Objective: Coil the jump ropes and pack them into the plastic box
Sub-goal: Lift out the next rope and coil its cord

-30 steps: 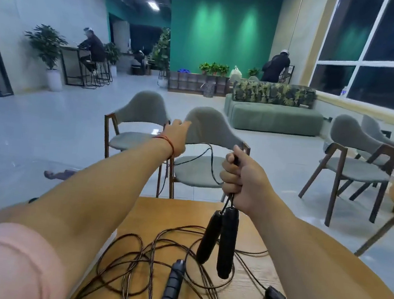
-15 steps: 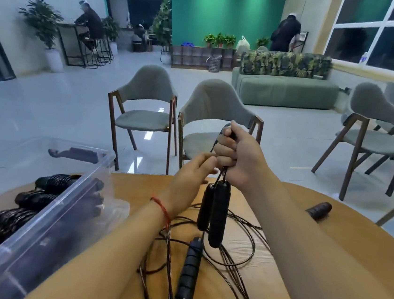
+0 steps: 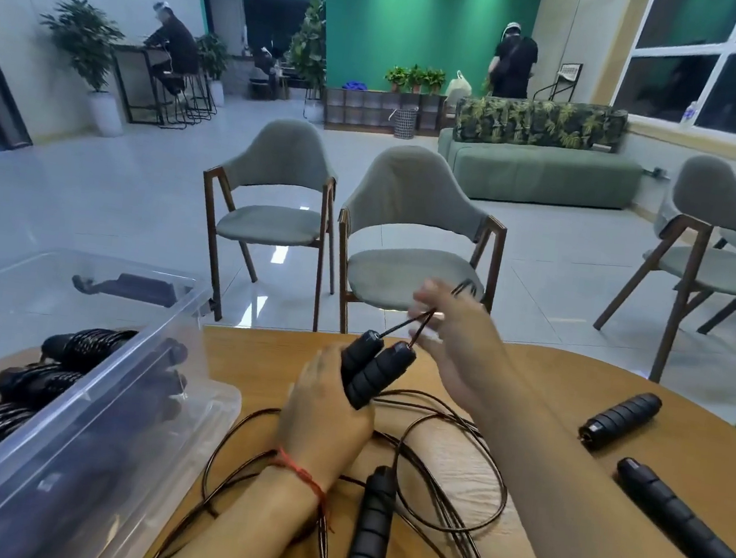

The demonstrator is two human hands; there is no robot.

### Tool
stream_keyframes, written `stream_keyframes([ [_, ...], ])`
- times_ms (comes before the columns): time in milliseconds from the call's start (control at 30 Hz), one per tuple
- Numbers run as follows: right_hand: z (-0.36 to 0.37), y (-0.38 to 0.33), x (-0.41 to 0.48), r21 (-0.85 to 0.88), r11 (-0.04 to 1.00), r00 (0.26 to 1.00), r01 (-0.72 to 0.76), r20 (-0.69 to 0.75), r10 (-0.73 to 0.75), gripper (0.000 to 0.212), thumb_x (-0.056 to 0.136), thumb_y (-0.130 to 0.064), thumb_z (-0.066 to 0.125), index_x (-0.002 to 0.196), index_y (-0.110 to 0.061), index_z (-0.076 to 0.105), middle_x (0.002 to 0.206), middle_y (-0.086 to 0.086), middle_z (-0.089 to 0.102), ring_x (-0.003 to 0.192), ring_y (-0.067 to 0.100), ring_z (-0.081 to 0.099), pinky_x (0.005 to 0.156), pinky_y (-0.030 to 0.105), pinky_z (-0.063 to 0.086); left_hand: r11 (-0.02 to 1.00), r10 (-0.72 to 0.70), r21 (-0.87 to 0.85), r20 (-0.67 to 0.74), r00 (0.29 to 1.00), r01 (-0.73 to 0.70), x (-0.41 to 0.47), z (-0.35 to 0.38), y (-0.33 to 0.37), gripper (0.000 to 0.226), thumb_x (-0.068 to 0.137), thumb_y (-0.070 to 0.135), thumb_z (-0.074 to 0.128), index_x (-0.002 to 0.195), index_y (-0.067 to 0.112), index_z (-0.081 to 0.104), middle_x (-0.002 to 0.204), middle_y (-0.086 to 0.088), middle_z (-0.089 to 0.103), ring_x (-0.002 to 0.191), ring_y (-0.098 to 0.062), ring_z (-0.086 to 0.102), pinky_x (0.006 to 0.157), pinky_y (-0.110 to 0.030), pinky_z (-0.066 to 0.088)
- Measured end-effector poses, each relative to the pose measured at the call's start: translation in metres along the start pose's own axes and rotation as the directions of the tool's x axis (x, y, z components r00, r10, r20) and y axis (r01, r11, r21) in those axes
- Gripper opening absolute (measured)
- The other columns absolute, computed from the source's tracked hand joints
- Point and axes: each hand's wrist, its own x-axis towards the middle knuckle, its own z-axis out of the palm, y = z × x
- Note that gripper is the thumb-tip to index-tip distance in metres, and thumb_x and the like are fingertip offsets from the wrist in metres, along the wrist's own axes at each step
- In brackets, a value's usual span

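Nearest the camera, a lone black handle [image 3: 369, 536] lies on the wooden table [image 3: 507, 368], end toward the viewer, among loose rope loops [image 3: 448, 485] that spread under both forearms. Clear plastic box [image 3: 79, 425] sits at the table's left edge, its near wall just beside the left forearm; coiled ropes [image 3: 64, 349] already lie inside. Two more handles lie right of the right forearm, one long [image 3: 691, 526] and one ribbed [image 3: 620, 420], with bare wood between them and the arm.

Left hand [image 3: 325, 416] grips the lower end of a pair of handles [image 3: 374, 371], held side by side and tilted up to the right, above the table. Right hand [image 3: 456, 334], motion-blurred, holds the two cords [image 3: 416, 325] that run from the handle tops; a small loop sticks out above it. Exact finger pinch too blurred to read.

Rounded far table edge is just beyond the hands. Past it two grey chairs, the nearer [image 3: 412, 238] straight ahead, then open floor back to a green sofa [image 3: 538, 174].

Versus half a second ago: the pair hung straight down from the right fist with the left fingertips only touching; now the left hand carries the handles and the right sits further up the cords.
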Motion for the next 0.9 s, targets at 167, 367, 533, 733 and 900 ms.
stream_keyframes([
  [167, -0.013, 0.055, -0.001, -0.239, 0.971, 0.999, -0.014, 0.036, 0.024, 0.029, 0.107, -0.044, 0.061, 0.104, -0.024, 0.081, 0.093, -0.004, 0.074, 0.100, 0.023, 0.069, 0.082, 0.040, 0.058, 0.965, 0.060, 0.253, 0.032, 0.998, -0.066, 0.007, 0.005, -0.015, 0.056, 0.079, 0.023, 0.074, 0.128, 0.032, 0.050, 0.111, 0.014, 0.048, 0.104, -0.011, 0.048, 0.095, -0.037, 0.047],
  [367, -0.028, 0.083, 0.011, -0.219, 0.963, 0.977, 0.158, -0.106, -0.185, 0.030, 0.107, -0.038, 0.063, 0.090, -0.020, 0.082, 0.073, -0.001, 0.062, 0.077, 0.017, 0.062, 0.084, 0.047, 0.059, 0.913, 0.070, 0.399, 0.063, 0.996, -0.089, 0.009, 0.010, -0.021, 0.053, 0.083, 0.031, 0.067, 0.130, 0.036, 0.044, 0.115, 0.015, 0.050, 0.106, -0.012, 0.047, 0.087, -0.034, 0.039],
  [533, -0.030, 0.089, 0.009, -0.232, 0.964, 0.984, 0.131, -0.088, -0.155, 0.029, 0.100, -0.047, 0.071, 0.088, -0.023, 0.080, 0.083, 0.002, 0.073, 0.077, 0.016, 0.066, 0.074, 0.036, 0.058, 0.923, 0.016, 0.383, 0.009, 1.000, -0.018, 0.010, 0.006, -0.029, 0.057, 0.079, 0.030, 0.066, 0.133, 0.039, 0.047, 0.115, 0.015, 0.052, 0.108, -0.015, 0.048, 0.093, -0.040, 0.046],
  [733, -0.024, 0.091, -0.001, -0.268, 0.963, 0.988, -0.009, 0.144, 0.049, 0.051, 0.086, -0.071, 0.076, 0.108, -0.025, 0.078, 0.097, 0.003, 0.072, 0.083, 0.019, 0.068, 0.068, 0.031, 0.055, 0.854, 0.163, 0.507, -0.046, 0.986, -0.117, 0.013, 0.008, -0.030, 0.074, 0.068, 0.025, 0.071, 0.138, 0.037, 0.052, 0.110, 0.008, 0.058, 0.104, -0.021, 0.052, 0.085, -0.040, 0.040],
  [900, -0.021, 0.097, -0.006, -0.112, 0.994, 0.997, -0.017, 0.072, 0.026, 0.028, 0.089, -0.049, 0.081, 0.099, -0.023, 0.083, 0.103, 0.010, 0.079, 0.106, 0.033, 0.074, 0.083, 0.044, 0.060, 0.870, 0.360, 0.341, 0.052, 0.931, -0.356, 0.010, 0.012, -0.029, 0.080, 0.076, 0.038, 0.071, 0.151, 0.038, 0.044, 0.128, 0.010, 0.058, 0.119, -0.018, 0.055, 0.098, -0.038, 0.045],
])
